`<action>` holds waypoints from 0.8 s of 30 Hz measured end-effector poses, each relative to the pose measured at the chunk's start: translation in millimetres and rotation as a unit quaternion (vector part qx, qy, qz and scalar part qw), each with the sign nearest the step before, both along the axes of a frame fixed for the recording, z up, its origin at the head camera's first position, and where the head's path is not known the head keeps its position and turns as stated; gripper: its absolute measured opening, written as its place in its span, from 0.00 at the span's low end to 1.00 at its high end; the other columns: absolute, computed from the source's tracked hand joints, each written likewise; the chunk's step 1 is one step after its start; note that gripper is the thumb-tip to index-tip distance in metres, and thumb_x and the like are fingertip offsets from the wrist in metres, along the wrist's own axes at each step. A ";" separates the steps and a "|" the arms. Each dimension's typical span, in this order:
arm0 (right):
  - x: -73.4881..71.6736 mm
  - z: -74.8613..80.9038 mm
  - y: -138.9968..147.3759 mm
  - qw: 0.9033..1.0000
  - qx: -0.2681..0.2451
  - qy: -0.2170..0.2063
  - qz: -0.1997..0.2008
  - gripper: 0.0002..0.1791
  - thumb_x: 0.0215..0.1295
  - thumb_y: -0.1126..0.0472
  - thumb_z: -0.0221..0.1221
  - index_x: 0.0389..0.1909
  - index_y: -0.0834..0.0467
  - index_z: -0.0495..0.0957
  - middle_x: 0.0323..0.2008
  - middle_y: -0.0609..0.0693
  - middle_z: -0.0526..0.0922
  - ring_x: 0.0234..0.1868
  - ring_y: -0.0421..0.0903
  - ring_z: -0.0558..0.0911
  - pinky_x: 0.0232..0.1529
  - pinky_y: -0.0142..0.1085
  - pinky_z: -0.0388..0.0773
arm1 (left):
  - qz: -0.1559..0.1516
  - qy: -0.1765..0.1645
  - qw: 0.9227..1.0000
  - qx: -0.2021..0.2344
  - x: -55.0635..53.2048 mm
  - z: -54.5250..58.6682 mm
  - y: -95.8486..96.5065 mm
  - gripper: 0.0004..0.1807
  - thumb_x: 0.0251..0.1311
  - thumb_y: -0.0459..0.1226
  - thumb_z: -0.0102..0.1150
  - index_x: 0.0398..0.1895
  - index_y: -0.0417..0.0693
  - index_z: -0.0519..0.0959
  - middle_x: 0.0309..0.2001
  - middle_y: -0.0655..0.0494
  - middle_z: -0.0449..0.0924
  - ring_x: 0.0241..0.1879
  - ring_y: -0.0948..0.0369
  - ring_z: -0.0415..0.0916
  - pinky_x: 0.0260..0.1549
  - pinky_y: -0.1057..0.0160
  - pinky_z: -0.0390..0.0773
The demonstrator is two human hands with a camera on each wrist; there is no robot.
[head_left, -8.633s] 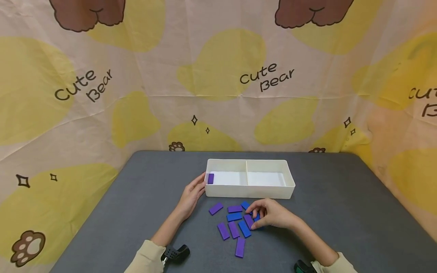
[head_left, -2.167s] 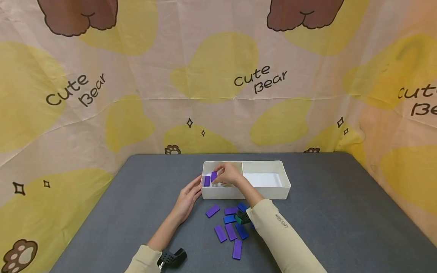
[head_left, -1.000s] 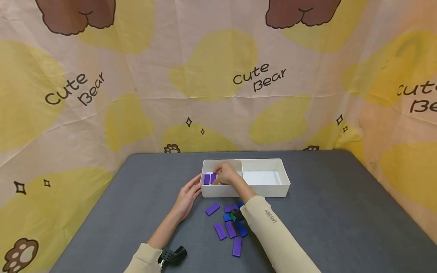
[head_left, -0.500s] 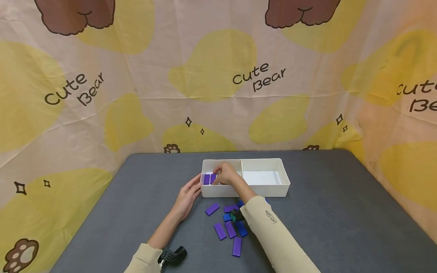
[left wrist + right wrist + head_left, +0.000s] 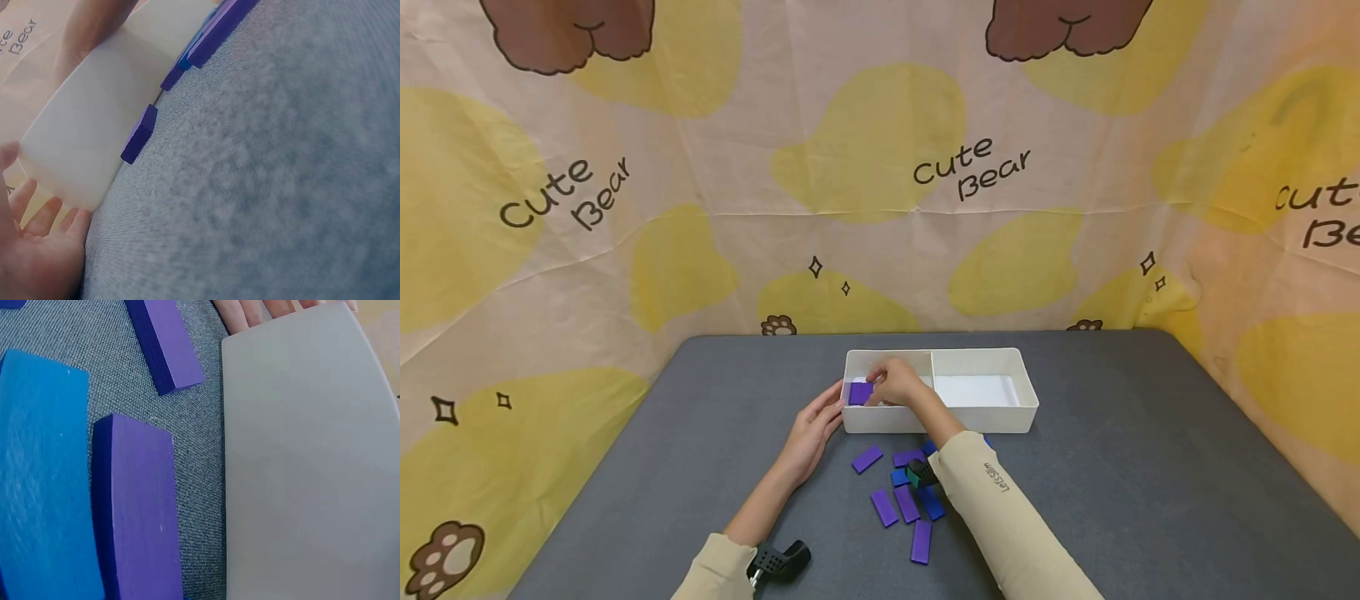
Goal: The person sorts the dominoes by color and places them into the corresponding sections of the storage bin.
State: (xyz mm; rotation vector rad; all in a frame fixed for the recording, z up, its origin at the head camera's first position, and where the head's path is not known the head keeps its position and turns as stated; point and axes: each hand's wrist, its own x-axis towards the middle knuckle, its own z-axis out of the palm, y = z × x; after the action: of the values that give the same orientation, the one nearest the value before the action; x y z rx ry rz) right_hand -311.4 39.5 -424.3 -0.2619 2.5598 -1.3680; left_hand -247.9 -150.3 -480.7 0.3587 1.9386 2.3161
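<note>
A white two-compartment box (image 5: 940,421) stands toward the back of the grey table. My left hand (image 5: 807,437) rests with extended fingers against its left end; the left wrist view shows this hand (image 5: 44,262) touching the box wall (image 5: 94,119). Inside the left compartment, two purple blocks (image 5: 860,393) lie side by side against the left wall. My right hand (image 5: 897,383) reaches over the front wall and pinches the right-hand one between thumb and fingers. In the right wrist view the box's front wall hides the right fingers.
Several loose purple blocks (image 5: 883,508) and blue blocks (image 5: 931,503) lie in front of the box, some hidden under the right sleeve (image 5: 1000,508). The right wrist view shows a purple block (image 5: 144,506) beside a blue block (image 5: 44,475). A patterned cloth (image 5: 880,167) hangs behind the table.
My right hand has carried a second purple block from the table into the left compartment. The gap between the two blocks there has just closed. My left hand stays at the box's end.
</note>
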 end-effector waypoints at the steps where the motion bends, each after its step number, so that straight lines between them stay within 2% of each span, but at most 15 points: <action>1: -0.5 -0.6 0.2 1.000 -0.001 0.001 0.000 0.23 0.50 0.73 0.77 0.50 0.69 0.85 0.28 0.49 0.77 0.26 0.41 0.72 0.26 0.26 0.76 | 0.000 0.000 1.000 -0.001 0.0 0.0 0.0 0.30 0.82 0.33 0.44 0.81 0.31 0.56 0.81 0.33 0.54 0.80 0.42 0.54 0.72 0.61 0.69; 13: -2.6 -0.6 0.4 1.000 0.001 0.005 0.002 0.23 0.49 0.73 0.78 0.49 0.69 0.85 0.27 0.49 0.77 0.24 0.41 0.73 0.25 0.26 0.76 | -0.003 0.002 1.000 -0.005 -0.7 1.2 0.3 0.30 0.82 0.33 0.45 0.81 0.30 0.56 0.81 0.33 0.54 0.80 0.42 0.55 0.74 0.55 0.67; 21: -1.1 1.8 3.3 1.000 -0.022 -0.021 0.004 0.26 0.51 0.72 0.77 0.53 0.70 0.83 0.32 0.52 0.80 0.25 0.43 0.74 0.27 0.28 0.77 | -0.001 -0.003 1.000 -0.007 -1.2 -0.6 -0.9 0.30 0.82 0.33 0.45 0.82 0.32 0.57 0.81 0.34 0.55 0.80 0.43 0.55 0.75 0.52 0.65; 24: -0.1 3.6 5.4 0.999 -0.028 -0.027 0.013 0.26 0.51 0.72 0.77 0.53 0.70 0.82 0.32 0.52 0.79 0.25 0.43 0.74 0.27 0.28 0.76 | -0.002 -0.001 1.000 -0.004 -0.7 -0.1 -0.1 0.30 0.82 0.33 0.45 0.81 0.31 0.57 0.81 0.33 0.54 0.80 0.42 0.54 0.74 0.56 0.67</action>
State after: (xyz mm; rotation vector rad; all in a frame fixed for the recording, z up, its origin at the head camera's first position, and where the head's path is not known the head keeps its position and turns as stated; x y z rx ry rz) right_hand -311.5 44.9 -420.8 -0.2644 2.4693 -1.4180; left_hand -248.5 -150.4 -480.8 0.3585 1.9436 2.3037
